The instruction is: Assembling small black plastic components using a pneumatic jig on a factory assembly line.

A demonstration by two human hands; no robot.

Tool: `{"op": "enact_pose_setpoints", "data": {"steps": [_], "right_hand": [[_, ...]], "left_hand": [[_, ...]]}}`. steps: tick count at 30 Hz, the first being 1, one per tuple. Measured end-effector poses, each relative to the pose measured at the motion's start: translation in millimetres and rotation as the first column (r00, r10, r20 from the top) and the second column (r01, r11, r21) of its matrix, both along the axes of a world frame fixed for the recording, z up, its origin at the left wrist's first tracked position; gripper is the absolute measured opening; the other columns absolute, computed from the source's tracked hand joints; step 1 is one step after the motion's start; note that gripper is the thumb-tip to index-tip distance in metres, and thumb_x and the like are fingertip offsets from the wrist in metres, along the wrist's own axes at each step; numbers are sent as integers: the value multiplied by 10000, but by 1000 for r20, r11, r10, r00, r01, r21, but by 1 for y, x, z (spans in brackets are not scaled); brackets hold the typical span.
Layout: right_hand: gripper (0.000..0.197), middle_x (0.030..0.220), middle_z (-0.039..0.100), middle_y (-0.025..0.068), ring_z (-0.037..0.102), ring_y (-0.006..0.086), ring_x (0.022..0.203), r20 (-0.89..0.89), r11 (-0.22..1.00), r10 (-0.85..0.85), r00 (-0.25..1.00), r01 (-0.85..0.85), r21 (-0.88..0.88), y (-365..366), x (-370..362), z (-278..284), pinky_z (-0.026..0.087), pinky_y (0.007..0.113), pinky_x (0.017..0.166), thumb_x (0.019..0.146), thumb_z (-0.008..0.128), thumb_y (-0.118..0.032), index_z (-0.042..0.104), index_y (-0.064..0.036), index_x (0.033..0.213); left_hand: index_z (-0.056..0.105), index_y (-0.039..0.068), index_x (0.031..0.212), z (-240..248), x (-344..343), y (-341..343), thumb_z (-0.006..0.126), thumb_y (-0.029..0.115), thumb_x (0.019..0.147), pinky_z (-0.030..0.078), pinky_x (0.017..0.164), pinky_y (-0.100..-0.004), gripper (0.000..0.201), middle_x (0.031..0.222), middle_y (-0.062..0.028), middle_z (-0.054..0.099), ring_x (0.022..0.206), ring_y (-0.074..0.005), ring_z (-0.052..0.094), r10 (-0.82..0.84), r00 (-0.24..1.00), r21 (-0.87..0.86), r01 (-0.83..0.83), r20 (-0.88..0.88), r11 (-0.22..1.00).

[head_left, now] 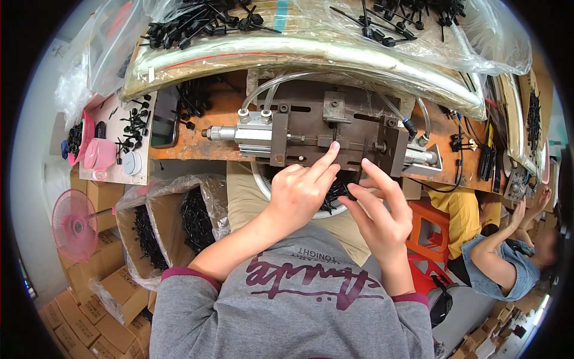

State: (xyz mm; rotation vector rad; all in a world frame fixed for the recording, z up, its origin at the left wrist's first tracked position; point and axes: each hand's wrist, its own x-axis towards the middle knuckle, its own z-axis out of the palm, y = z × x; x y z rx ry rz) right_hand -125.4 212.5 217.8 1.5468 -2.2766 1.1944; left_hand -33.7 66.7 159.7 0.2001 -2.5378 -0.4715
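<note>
Black rod (334, 130) probably needs gentle, straight guidance; left fingers (323, 161) partly spread, right fingers (382, 182) bent, any pinch unclear.

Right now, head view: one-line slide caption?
Left hand and right hand at a dark metal fixture flanked by two pneumatic cylinders, black stemmed parts heaped beyond.

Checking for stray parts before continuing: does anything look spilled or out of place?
Yes, mildly: small black parts lie strewn across the pale board on the left, loose rather than heaped. No damage shows.
</note>
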Motion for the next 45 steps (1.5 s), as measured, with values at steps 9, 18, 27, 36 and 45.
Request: {"op": "enact_pose_setpoints", "data": {"steps": [9, 18, 27, 36, 45], "right_hand": [[240, 1132, 663, 176, 688, 300, 924, -166, 999, -19, 986, 26, 38, -5, 0, -29, 575, 340, 728, 680, 786, -30, 678, 19, 888], [263, 1120, 690, 105, 618, 252, 906, -142, 997, -4, 990, -7, -76, -19, 12, -24, 523, 318, 749, 629, 813, -80, 701, -32, 863], [352, 1067, 663, 86, 580, 129, 850, 769, 976, 144, 622, 39, -213, -5, 19, -2, 482, 264, 723, 741, 782, -36, 682, -22, 1079], [128, 842, 673, 78, 581, 74, 639, 928, 967, 174, 329, 121, -225, -20, -2, 5, 458, 197, 564, 922, 638, -67, 681, 32, 991], [165, 907, 683, 87, 625, 83, 675, 726, 902, 356, 588, -15, -431, -104, -5, 68, 504, 201, 585, 901, 644, -7, 655, 40, 1060]], "left_hand": [[701, 59, 937, 12, 16, -8, 770, 118, 702, 489, 543, -260, 252, 1225, -70, 659, 558, -162, 583, -155, 987, 59, 152, 41, 987], [643, -28, 1127, 31, 36, -4, 667, 70, 893, 555, 762, -282, 255, 1097, -124, 684, 843, -155, 692, -82, 997, 940, 16, 13, 340], [696, -27, 1009, 54, 31, -23, 607, 128, 958, 537, 708, -247, 186, 893, -100, 724, 800, -127, 681, -404, 914, 992, -25, -27, -123], [705, -72, 923, 73, 34, -12, 592, 38, 940, 561, 645, -261, 159, 797, -121, 723, 676, -154, 695, -376, 924, 977, 7, 74, 212], [653, -58, 876, 89, 67, -35, 582, 6, 925, 569, 730, -296, 107, 879, -138, 732, 795, -184, 718, -37, 997, 874, 81, -73, 478]]}}
